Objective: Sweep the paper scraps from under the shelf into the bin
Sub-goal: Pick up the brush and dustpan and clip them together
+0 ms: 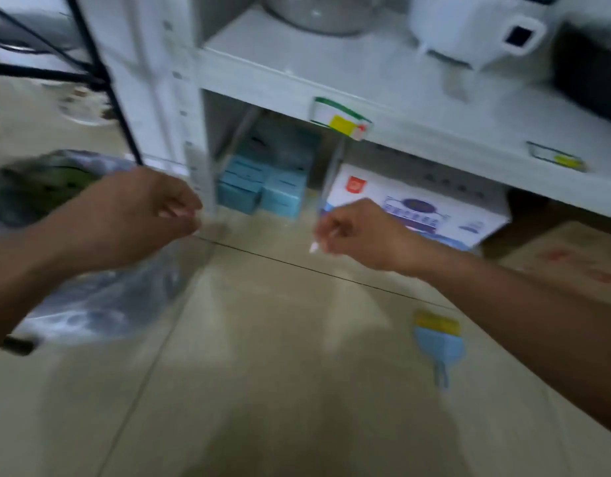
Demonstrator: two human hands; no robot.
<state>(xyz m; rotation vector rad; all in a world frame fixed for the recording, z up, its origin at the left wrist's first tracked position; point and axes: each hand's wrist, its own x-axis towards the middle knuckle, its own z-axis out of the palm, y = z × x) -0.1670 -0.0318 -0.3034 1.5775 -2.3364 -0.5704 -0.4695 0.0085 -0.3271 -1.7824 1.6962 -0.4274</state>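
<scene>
Best to carry the pinched paper scrap (313,247) straight across to the lined bin (91,242) at nine o'clock. The right hand (359,232) holds it in closed fingertips; the left hand (135,215), loosely curled and apparently empty, hovers over the bin's rim.

We look from one head-worn camera, forward and down, close over the floor (280,356) toward the shelf's (331,84) lower front edge.

Your view: dim, greenish cast, heavy motion blur throughout; soft sheen on floor tiles (280,339); wide-angle bending at edges.
</scene>
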